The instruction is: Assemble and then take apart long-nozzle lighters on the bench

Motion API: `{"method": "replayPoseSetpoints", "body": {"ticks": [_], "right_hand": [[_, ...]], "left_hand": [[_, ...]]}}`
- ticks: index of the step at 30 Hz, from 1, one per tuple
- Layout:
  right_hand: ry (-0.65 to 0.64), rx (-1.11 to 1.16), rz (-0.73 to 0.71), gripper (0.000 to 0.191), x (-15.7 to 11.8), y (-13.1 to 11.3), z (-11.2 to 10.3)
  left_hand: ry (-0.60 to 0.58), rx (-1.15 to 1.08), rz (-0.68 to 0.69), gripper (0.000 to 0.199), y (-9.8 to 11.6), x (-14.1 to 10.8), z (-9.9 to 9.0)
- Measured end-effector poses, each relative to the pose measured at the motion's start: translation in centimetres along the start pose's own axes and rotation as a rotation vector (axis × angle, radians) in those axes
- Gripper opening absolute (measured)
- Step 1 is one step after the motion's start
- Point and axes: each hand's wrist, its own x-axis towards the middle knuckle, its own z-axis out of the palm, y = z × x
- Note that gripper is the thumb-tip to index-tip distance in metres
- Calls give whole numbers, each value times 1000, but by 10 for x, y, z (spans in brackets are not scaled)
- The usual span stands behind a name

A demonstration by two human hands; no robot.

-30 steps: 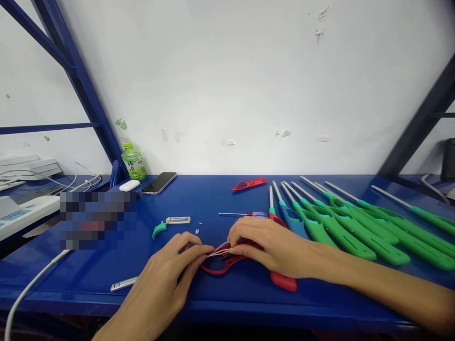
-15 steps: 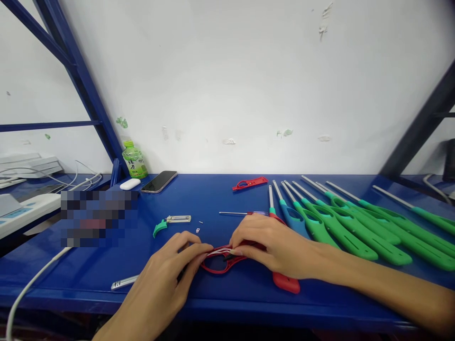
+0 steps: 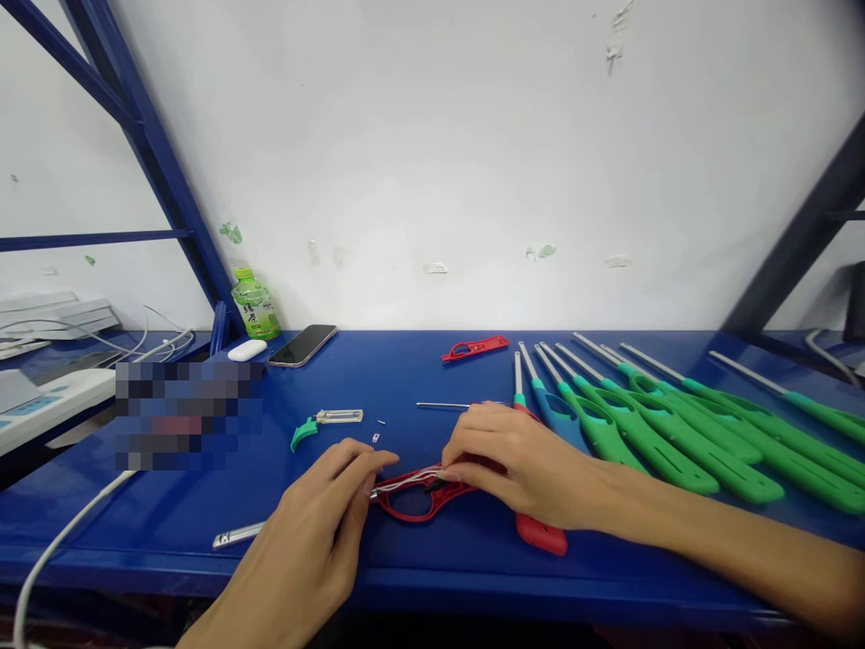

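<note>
"How's the hold?"
"Left hand [image 3: 304, 518] at the left end of the hollow red plastic casing [image 3: 409, 518], index raised, grip unclear; right hand [image 3: 517, 460] closed on its other end, over the blue painted surface [image 3: 378, 370]."
"Any trick?"
"Probably keep the thin white wires [image 3: 419, 475] flat, clear of its rim."

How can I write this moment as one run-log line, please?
left hand: at left end of red housing | right hand: holds red housing near white wires | beyond right hand: screwdriver, partly hidden | right side: green lighters
</note>
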Motion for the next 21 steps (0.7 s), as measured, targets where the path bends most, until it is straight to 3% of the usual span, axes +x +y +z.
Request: {"method": "replayPoseSetpoints", "body": {"ticks": [8,21], "right_hand": [[-62,-5,4,21,0,-1,-7],[-155,-110,-80,19,-2,8,-19]], "left_hand": [[75,41,43,26,2,0,2],[83,45,81,25,-3,-1,5]]}}
